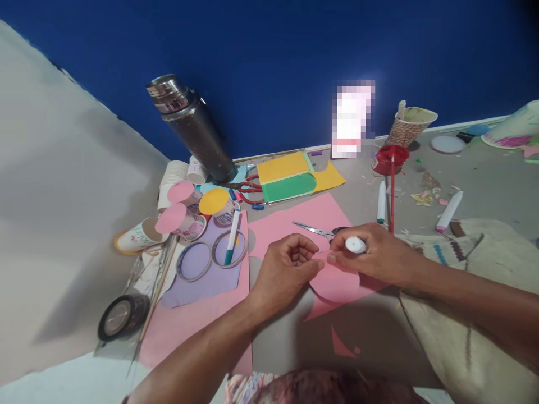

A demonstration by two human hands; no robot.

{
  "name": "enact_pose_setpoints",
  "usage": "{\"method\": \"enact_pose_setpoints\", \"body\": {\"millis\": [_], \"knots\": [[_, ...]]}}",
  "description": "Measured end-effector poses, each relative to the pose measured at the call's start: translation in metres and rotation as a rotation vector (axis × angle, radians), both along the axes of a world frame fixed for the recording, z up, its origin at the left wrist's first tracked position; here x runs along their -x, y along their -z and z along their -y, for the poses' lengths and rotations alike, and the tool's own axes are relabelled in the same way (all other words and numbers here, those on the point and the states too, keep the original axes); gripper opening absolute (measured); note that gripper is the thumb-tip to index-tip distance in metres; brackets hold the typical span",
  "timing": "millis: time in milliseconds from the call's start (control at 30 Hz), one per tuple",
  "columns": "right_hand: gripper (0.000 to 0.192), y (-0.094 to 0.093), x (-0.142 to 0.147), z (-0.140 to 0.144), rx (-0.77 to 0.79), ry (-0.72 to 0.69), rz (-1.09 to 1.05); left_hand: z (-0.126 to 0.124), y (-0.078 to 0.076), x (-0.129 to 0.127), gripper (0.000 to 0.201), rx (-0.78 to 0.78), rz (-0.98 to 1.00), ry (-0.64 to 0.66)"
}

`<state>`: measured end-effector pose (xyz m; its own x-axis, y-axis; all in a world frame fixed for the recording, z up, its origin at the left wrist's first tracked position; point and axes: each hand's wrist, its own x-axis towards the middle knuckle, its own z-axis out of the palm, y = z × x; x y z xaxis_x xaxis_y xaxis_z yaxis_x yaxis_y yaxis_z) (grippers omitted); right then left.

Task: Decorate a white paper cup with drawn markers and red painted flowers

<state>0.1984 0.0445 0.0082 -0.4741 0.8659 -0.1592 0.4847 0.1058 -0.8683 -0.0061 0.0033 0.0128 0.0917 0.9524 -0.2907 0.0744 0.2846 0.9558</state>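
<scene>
With both hands pinching the pink paper cutout (pixel 337 283), the right hand (pixel 374 252) also gripping a white glue stick (pixel 355 244) and the left hand (pixel 286 266) curled, the thin paper risked creasing beside the scissors (pixel 320 230).

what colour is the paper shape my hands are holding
Pink: the paper shape held by both hands shows best in the head view.

Craft corner set up on a grey floor against a blue wall

Coloured paper sheets (pixel 295 177), scissors (pixel 320 230), tape rolls (pixel 122 315), marker pens (pixel 448 211) and decorated paper cups (pixel 138 235) are spread about, and paper scraps (pixel 425 196) are scattered beside a steel flask (pixel 189 126).
</scene>
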Motion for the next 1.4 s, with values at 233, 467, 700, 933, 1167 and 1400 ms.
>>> {"method": "enact_pose_setpoints", "body": {"millis": [233,467,700,933,1167,1400], "knots": [[0.028,-0.003,0.003,0.003,-0.041,0.0,0.029,0.0,0.002,0.001,0.011,0.016,-0.016,0.037],[0.024,0.002,0.002,0.003,-0.055,-0.024,0.018,-0.001,0.002,0.002,0.014,0.03,-0.023,0.052],[0.025,0.0,0.003,0.004,-0.027,-0.006,0.001,-0.001,0.005,0.004,0.026,0.045,-0.085,0.078],[0.038,-0.003,-0.008,-0.003,0.084,0.089,-0.039,-0.004,0.003,0.005,0.024,0.059,-0.067,0.03],[0.035,0.001,-0.012,-0.003,0.104,-0.001,0.011,-0.004,0.004,0.005,0.024,0.049,-0.069,0.003],[0.029,0.004,-0.011,-0.001,0.064,0.007,0.022,-0.004,0.002,0.004,0.025,0.043,-0.102,0.063]]}}
